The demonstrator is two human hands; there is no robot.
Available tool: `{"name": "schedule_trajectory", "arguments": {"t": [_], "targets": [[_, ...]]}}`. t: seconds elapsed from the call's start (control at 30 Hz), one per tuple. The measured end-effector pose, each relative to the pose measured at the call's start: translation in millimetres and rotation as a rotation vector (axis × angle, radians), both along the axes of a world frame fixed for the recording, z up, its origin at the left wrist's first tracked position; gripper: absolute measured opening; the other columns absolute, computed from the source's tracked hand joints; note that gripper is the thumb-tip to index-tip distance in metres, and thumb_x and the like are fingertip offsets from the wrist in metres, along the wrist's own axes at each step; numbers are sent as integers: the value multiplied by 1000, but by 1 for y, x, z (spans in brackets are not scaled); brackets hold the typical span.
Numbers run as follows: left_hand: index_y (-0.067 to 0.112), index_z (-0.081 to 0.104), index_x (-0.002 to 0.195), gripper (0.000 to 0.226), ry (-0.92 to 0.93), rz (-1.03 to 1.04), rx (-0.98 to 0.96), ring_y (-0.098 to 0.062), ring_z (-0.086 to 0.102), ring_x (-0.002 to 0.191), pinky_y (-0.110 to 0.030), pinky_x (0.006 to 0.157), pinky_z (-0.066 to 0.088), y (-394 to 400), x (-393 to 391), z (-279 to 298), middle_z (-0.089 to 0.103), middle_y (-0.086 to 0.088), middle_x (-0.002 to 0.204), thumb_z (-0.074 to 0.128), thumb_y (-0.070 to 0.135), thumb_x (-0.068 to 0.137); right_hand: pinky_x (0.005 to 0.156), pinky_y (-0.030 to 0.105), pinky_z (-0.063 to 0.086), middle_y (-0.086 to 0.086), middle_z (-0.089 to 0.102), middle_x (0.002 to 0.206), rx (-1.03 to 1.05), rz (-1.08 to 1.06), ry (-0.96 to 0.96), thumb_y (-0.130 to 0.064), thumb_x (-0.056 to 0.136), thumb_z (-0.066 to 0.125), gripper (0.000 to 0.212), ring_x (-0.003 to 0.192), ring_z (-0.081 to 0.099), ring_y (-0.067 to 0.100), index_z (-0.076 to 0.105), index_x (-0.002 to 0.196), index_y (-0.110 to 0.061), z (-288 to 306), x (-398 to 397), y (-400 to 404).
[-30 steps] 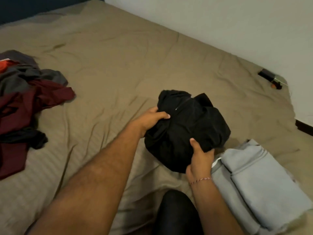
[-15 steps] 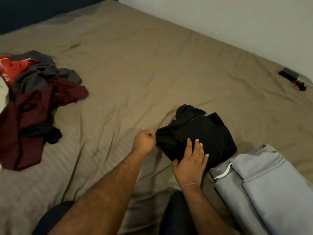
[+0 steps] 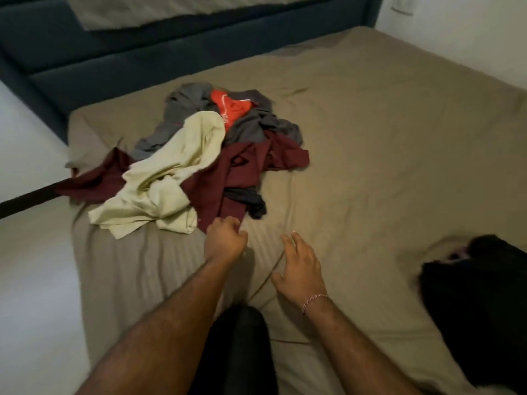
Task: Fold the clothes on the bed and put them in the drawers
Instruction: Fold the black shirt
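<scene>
Selection of the next garment is the step in hand. The left hand [image 3: 225, 238] sits at the near edge of the clothes pile [image 3: 211, 161], its fingers [image 3: 232, 225] curled together at the hem of the maroon garment [image 3: 242, 172]; whether they already pinch the cloth or only touch it cannot be told, because the knuckles hide the contact. The right hand [image 3: 299, 266] hovers just beside it over bare sheet, fingers apart and relaxed, holding nothing. The pile lies toward the left side of the bed [image 3: 385, 138], near the headboard [image 3: 142, 61], and holds the maroon garment, a cream garment [image 3: 171, 178] draped across it, grey clothing [image 3: 256, 124] and a red item [image 3: 231, 109] at the back. A black garment [image 3: 479, 295], bundled compactly, rests well apart at the right edge of the view. Judged from this layout, most of the folding is not yet done and no drawers are in view. The next move calls for a firm grip on one layer only, then a pull toward the person onto open sheet; the maroon cloth runs under the cream garment, so a careless pull is likely to drag both. The bed carries a brown-grey striped sheet, creased in long ridges around the hands. The headboard is dark blue and padded. Pale wall [image 3: 456, 38] stands at the right and pale floor [image 3: 28, 280] at the left.
</scene>
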State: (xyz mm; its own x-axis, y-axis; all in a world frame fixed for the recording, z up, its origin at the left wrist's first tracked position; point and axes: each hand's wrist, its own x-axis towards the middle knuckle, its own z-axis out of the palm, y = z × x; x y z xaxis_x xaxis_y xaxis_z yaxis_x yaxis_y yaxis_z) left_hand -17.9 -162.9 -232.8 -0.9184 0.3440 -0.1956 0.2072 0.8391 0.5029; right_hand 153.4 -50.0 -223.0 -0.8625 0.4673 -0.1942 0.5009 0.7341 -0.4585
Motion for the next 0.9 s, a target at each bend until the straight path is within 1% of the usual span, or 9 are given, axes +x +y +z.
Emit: {"name": "schedule_trajectory", "arguments": {"t": [0.1, 0.2, 0.33, 0.5, 0.63, 0.7, 0.77, 0.83, 0.9], "targets": [[30, 57, 142, 54, -26, -178, -218, -38, 41, 135, -45, 109, 43, -35, -31, -6, 38, -14, 155, 66, 40, 90, 123, 40, 26, 7, 15, 169, -62, 24, -7, -41, 86, 67, 90, 151, 23, 28, 21, 161, -24, 4, -43, -21], [37, 58, 139, 46, 24, -306, -294, -36, 21, 149, -54, 118, 31, -39, -40, -17, 12, -12, 170, 61, 42, 93, 121, 42, 30, 6, 15, 168, -94, 26, -31, -41, 87, 67, 87, 149, 24, 28, 23, 160, -24, 2, -70, -31], [35, 63, 128, 31, 260, -511, -246, -34, 16, 151, -56, 113, 29, -17, -51, -26, 10, -12, 172, 55, 37, 98, 122, 42, 31, 5, 16, 168, -151, -25, -44, -40, 89, 68, 86, 151, 22, 28, 24, 161, -24, -7, -88, -33], [20, 34, 158, 69, 222, -675, -333, -33, 11, 154, -61, 120, 15, 22, -75, -21, 15, -5, 172, 56, 38, 94, 121, 32, 27, 3, 25, 164, -212, -126, -26, -33, 87, 72, 84, 150, 27, 23, 30, 160, -22, -19, -83, -29], [22, 43, 155, 72, 122, -544, 47, -26, 24, 145, -49, 114, 22, 31, -65, 0, 37, 3, 162, 57, 43, 87, 118, 32, 35, 7, 35, 156, -260, -279, 135, -18, 87, 74, 85, 141, 41, 25, 29, 159, -20, -11, -75, -11], [26, 56, 145, 64, 65, -531, 262, -21, 34, 139, -45, 109, 29, 25, -45, 15, 51, 7, 150, 57, 45, 84, 114, 39, 43, 7, 36, 153, -304, -388, 262, -13, 88, 74, 93, 133, 48, 23, 19, 163, -26, 1, -74, -1], [27, 68, 130, 49, 75, -577, 391, -15, 47, 129, -41, 105, 38, 12, -23, 27, 62, 9, 131, 62, 43, 83, 107, 35, 47, 2, 36, 148, -337, -394, 377, -11, 89, 76, 97, 124, 51, 17, 17, 163, -31, 16, -77, 8], [25, 77, 115, 31, 115, -595, 475, -12, 57, 112, -38, 99, 47, -3, -9, 39, 69, 9, 113, 69, 31, 86, 107, 37, 49, 2, 41, 144, -327, -258, 416, -7, 90, 74, 74, 125, 51, 15, 44, 154, -27, 28, -81, 18], [22, 81, 103, 18, 154, -547, 528, -14, 60, 99, -40, 89, 52, -16, -2, 55, 71, 6, 99, 73, 17, 88, 106, 46, 49, 3, 55, 134, -258, -49, 383, -9, 93, 72, 31, 124, 55, 17, 74, 122, -19, 40, -85, 24]]}}
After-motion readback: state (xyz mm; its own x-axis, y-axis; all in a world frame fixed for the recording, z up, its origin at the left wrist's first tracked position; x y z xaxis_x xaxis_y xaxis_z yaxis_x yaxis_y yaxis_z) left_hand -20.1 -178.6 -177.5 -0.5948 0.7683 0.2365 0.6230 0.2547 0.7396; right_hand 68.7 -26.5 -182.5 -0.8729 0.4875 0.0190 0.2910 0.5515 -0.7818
